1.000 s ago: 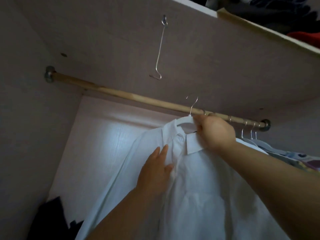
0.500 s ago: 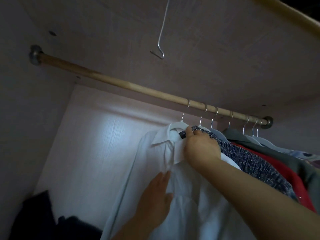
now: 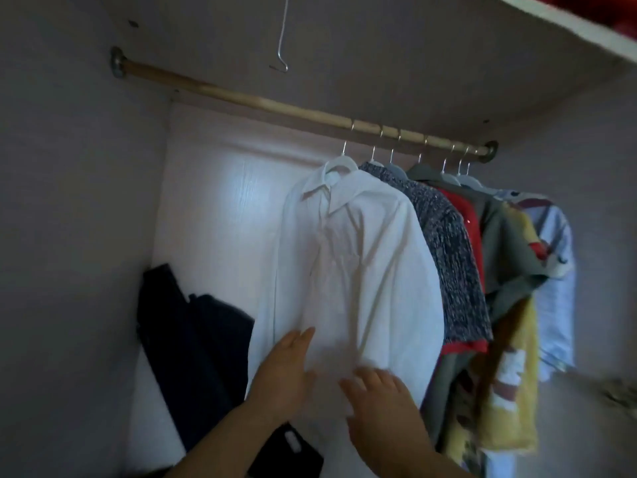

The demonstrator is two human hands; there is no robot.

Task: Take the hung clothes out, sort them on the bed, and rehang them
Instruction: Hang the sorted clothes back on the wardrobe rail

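A white shirt (image 3: 358, 257) hangs on a white hanger (image 3: 339, 164) from the wooden rod (image 3: 241, 98), leftmost of the hung clothes. To its right hang a dark speckled shirt (image 3: 448, 243), a red garment (image 3: 463, 215), an olive shirt (image 3: 506, 243), a yellow patterned one (image 3: 513, 374) and a pale blue one (image 3: 555, 270). My left hand (image 3: 286, 370) lies flat with straight fingers against the white shirt's lower front. My right hand (image 3: 379, 395) is spread open at the shirt's hem, holding nothing.
Dark folded clothes (image 3: 186, 346) lean in the wardrobe's lower left corner. A black flat object (image 3: 289, 450) lies below my left forearm. A bare wire hook (image 3: 281, 36) hangs from the wardrobe ceiling. The rod's left half carries nothing. A shelf edge (image 3: 568, 32) runs overhead at the right.
The white shirt's hanger went onto the rod. My right hand let go of the hanger and dropped to the hem; my left hand slid down the shirt front.
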